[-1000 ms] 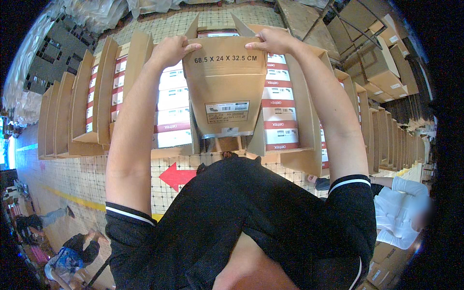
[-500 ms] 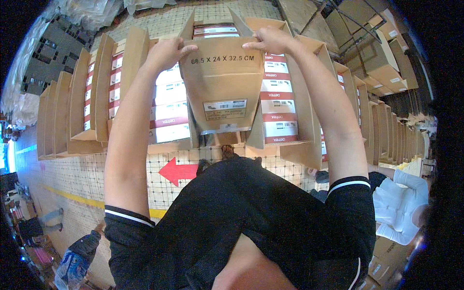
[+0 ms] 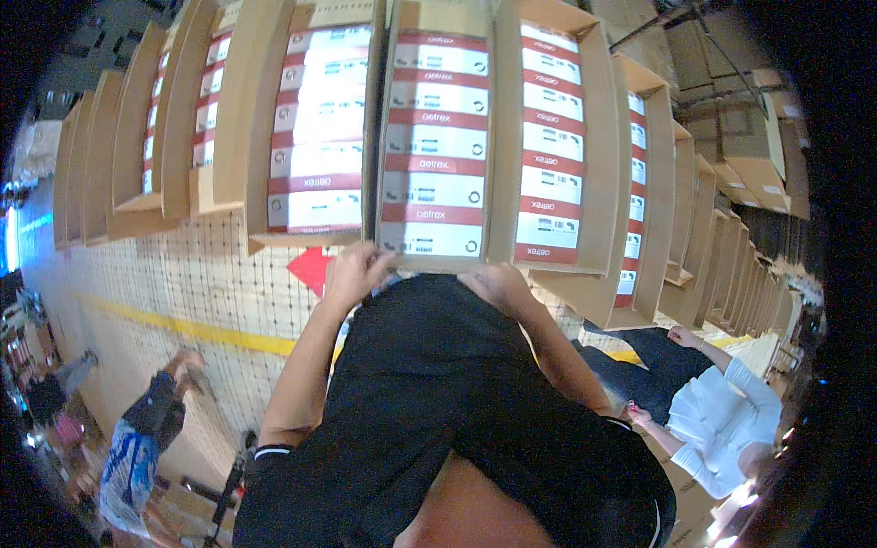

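In front of me, an open cardboard carton [image 3: 496,137] holds a row of white-and-red shoe boxes [image 3: 429,190]. My left hand [image 3: 359,276] is at the near left corner of this carton, its fingers bent over the edge. At the near right corner, my right hand [image 3: 499,289] has its fingers curled against the same edge. The near end of the carton lies close to my body. Blur softens both hands, and the fingertips are partly hidden.
More open cartons of shoe boxes stand on the left [image 3: 315,137] and right [image 3: 551,151]. A red floor arrow [image 3: 311,270] and a yellow line [image 3: 206,327] mark the floor. A person in a white top [image 3: 717,411] is at right; others are at left.
Both hands have come back toward my body from the top edge of a printed cardboard panel. The shoe boxes in the middle carton now show where that panel stood.
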The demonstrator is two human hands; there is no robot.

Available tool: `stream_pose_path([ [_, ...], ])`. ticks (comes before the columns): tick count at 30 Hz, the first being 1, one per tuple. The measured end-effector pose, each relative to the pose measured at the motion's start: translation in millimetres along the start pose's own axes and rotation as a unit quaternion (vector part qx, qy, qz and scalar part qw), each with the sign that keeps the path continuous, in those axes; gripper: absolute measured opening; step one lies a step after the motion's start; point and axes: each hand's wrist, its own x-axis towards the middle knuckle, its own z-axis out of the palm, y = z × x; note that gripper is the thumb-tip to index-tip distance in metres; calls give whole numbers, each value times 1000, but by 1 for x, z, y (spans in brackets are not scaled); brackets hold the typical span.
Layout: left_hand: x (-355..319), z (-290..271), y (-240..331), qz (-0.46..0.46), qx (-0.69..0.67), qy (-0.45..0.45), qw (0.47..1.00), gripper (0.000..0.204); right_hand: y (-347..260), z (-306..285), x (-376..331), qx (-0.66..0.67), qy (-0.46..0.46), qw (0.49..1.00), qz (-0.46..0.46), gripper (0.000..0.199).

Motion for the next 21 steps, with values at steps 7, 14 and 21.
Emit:
stream_pose_path([
  [7,67,-1,21,29,172,302,937,51,-6,-41,72,-47,259,958,-113,28],
  [14,87,14,16,-219,47,57,973,50,32,-44,98,-216,317,923,8,35],
  [21,87,17,12,-188,75,86,976,47,38,-15,101,-161,367,915,50,39],
])
